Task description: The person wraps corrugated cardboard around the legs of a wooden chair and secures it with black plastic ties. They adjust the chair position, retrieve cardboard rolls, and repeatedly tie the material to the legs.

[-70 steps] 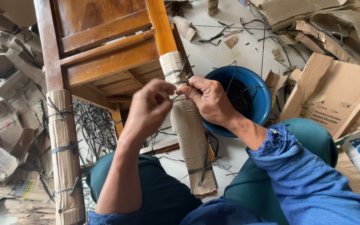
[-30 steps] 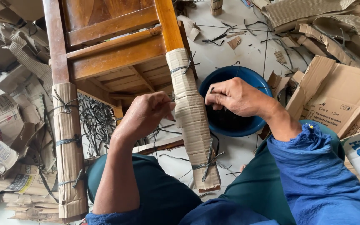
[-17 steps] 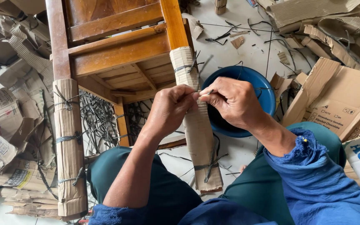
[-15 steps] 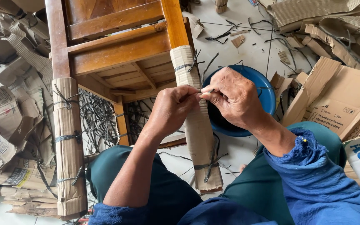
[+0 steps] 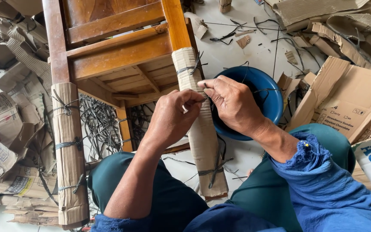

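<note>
A wooden chair (image 5: 117,56) lies tipped toward me, two of its legs wrapped in corrugated cardboard. The right wrapped leg (image 5: 202,137) has dark ties near its top and bottom. My left hand (image 5: 172,118) and my right hand (image 5: 232,105) meet at the middle of that leg. Both pinch a thin dark tie (image 5: 203,99) against the cardboard. The left wrapped leg (image 5: 69,154) carries several dark ties and stands apart from both hands.
A blue bowl (image 5: 263,92) holding dark ties sits just behind my right hand. Flattened cardboard boxes (image 5: 348,94) pile up on the right, crumpled printed cardboard (image 5: 5,133) on the left. Loose dark strips (image 5: 99,124) litter the floor under the chair.
My right hand went to the blue bowl, then came back to the right wrapped leg. Both hands have closed together on a tie at the leg's middle.
</note>
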